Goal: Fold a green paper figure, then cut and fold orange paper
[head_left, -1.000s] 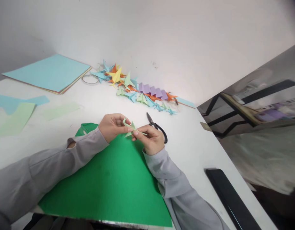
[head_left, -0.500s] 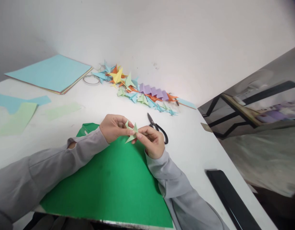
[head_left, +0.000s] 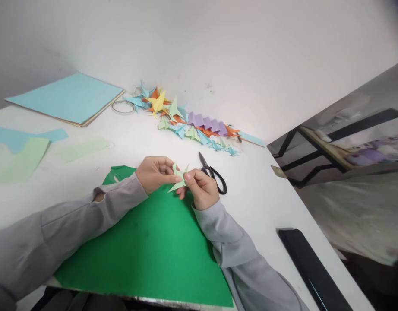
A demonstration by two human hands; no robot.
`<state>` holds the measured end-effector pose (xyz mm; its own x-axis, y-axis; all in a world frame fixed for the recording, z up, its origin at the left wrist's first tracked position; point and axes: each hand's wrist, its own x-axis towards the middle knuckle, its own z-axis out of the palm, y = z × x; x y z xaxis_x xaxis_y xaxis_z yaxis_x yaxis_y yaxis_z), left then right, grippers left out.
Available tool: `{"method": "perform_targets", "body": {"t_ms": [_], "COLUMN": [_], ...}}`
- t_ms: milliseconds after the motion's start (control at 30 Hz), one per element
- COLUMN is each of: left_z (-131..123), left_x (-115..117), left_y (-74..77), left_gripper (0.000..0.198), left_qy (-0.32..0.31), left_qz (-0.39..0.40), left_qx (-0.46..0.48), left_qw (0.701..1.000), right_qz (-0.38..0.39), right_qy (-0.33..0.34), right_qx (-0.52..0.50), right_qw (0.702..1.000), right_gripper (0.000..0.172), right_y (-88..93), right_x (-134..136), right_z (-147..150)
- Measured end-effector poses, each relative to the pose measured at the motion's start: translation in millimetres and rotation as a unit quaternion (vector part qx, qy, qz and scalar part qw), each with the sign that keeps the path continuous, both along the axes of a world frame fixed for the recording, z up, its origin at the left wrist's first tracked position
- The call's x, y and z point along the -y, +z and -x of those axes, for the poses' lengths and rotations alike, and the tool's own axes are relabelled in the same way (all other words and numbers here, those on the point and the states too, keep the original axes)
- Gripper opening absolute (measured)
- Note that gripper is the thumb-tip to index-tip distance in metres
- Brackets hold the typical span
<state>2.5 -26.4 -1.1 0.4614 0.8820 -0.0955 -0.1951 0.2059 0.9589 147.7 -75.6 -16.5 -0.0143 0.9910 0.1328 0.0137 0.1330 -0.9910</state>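
A small pale green origami crane (head_left: 177,185) with pointed tips is pinched between both my hands above a green sheet (head_left: 147,242). My left hand (head_left: 157,173) grips its left side with thumb and fingers. From the right, my right hand (head_left: 203,188) closes thumb and finger on the other side, hiding part of the folds. Black-handled scissors (head_left: 215,172) lie on the white table just beyond my right hand, blades pointing away.
Along the wall lies a row of folded paper pieces (head_left: 158,103) in several colours. A stack of coloured paper (head_left: 69,97), a tape roll (head_left: 123,107) and pale green scraps (head_left: 26,160) are on the left. A long black case (head_left: 311,268) rests near the table's right edge.
My right hand has shifted slightly up and its thumb now presses higher on the folded paper. The paper has turned a little. My left hand has barely moved.
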Motion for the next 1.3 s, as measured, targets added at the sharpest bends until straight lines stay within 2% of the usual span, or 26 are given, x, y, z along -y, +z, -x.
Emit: {"method": "perform_targets", "body": {"t_ms": [300, 433, 567, 667, 833, 1067, 1200, 1300], "left_z": [1, 2, 0, -2, -1, -1, -3, -3], "left_x": [-2, -3, -3, -2, -3, -4, -2, -2], "left_y": [-0.6, -3.5, -4.3, -5.0, -7.2, -7.2, 0.3, 4.2], "left_gripper": [0.037, 0.036, 0.037, 0.031, 0.024, 0.025, 0.031, 0.038], "left_qy": [-0.015, -0.034, -0.016, -0.007, 0.009, 0.009, 0.028, 0.016], "left_qz": [-0.005, 0.028, 0.036, 0.028, 0.008, 0.013, 0.071, 0.129], "left_qx": [0.043, 0.045, 0.049, 0.053, 0.03, 0.035, 0.052, 0.077], "left_qw": [0.999, 0.998, 0.998, 0.998, 0.999, 0.999, 0.996, 0.988], "right_qz": [0.082, 0.063, 0.025, 0.009, 0.01, 0.069, 0.044, 0.025], "right_qy": [0.065, 0.026, -0.042, -0.064, -0.054, -0.017, -0.065, -0.097], "right_qx": [-0.119, -0.098, -0.065, -0.03, -0.001, -0.065, -0.049, -0.029], "right_qw": [0.987, 0.993, 0.997, 0.997, 0.998, 0.995, 0.996, 0.995], "right_gripper": [0.037, 0.035, 0.035, 0.033, 0.032, 0.04, 0.036, 0.034], "right_y": [-4.9, -2.7, -1.1, -2.0, -1.3, 4.0, 1.9, 0.1], "right_x": [-3, -3, -2, -1, 0, -2, -1, 0], "right_z": [4, 6, 8, 8, 9, 10, 10, 10]}}
